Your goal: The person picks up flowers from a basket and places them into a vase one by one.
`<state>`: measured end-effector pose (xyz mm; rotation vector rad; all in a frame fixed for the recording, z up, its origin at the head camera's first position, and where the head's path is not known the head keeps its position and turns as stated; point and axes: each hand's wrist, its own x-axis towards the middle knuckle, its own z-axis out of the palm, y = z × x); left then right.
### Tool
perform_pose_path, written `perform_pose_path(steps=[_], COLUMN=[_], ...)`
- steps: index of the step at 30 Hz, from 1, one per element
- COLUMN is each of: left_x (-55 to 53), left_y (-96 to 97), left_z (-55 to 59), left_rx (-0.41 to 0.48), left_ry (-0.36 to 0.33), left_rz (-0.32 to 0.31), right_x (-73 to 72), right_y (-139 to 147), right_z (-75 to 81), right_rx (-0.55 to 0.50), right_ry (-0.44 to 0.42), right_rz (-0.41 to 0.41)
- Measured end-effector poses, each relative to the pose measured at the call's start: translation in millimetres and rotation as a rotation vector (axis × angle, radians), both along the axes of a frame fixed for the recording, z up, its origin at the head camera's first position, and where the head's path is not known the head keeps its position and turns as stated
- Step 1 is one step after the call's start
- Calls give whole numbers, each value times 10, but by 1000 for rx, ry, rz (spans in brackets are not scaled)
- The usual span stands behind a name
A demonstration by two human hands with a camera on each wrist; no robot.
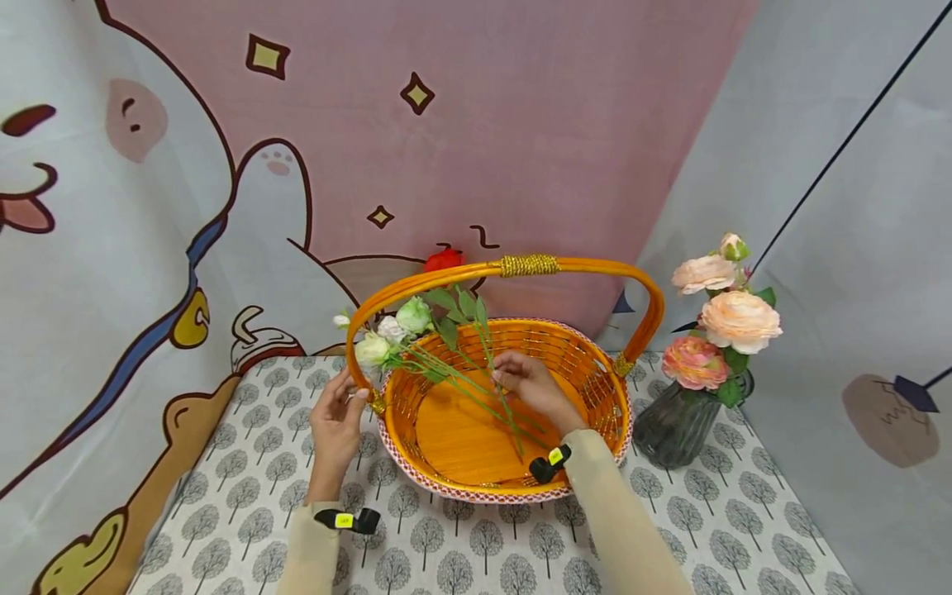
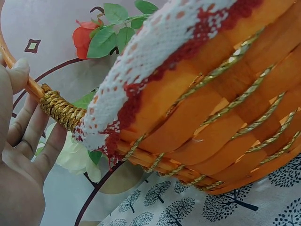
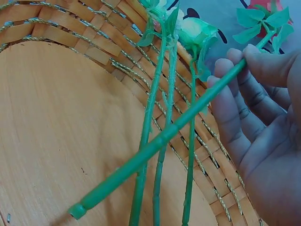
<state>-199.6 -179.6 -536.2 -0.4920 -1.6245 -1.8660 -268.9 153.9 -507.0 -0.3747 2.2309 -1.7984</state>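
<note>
An orange woven basket [image 1: 521, 479] with a tall arched handle [image 1: 405, 285] stands on the table. My left hand [image 1: 335, 426] holds the handle near its gold-wrapped left end, thumb and fingers on either side of it in the left wrist view. With thumb and fingertips, my right hand [image 1: 531, 384] pinches the green stem [image 3: 160, 141] of an artificial red rose [image 1: 444, 259]. Its cut end points down over the basket floor, and the bloom shows behind the handle. Pale green [image 1: 413, 315] and white artificial flowers [image 1: 373, 349] lean on the basket's left rim, their stems lying inside.
A dark ribbed glass vase [image 1: 677, 426] with peach and pink flowers [image 1: 740, 321] stands to the right of the basket. The tablecloth [image 1: 427, 537] has a tree print. A cartoon-printed curtain [image 1: 550, 149] hangs close behind the basket.
</note>
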Motion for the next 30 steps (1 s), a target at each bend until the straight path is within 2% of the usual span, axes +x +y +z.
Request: perform_pose_path(steps=[6,13,17,24,30], left_x=[-20,-15,-13,-6,12], left_y=[19,40,30,-11,-25], left_z=[-25,-45,-28,-37,-26], left_rx=[-20,-57,-73,-65,-60], left_ry=[-22,-65,-71,-41,-11], left_rz=[16,27,28,33,31], right_x=[50,130,170,208,310], right_y=[55,127,138,183,224], right_z=[18,108,277,577,796], right_rx=[-10,27,82,187,279], right_ry=[34,113,136,240,311], right_rz=[-57,-68,-64,20,23])
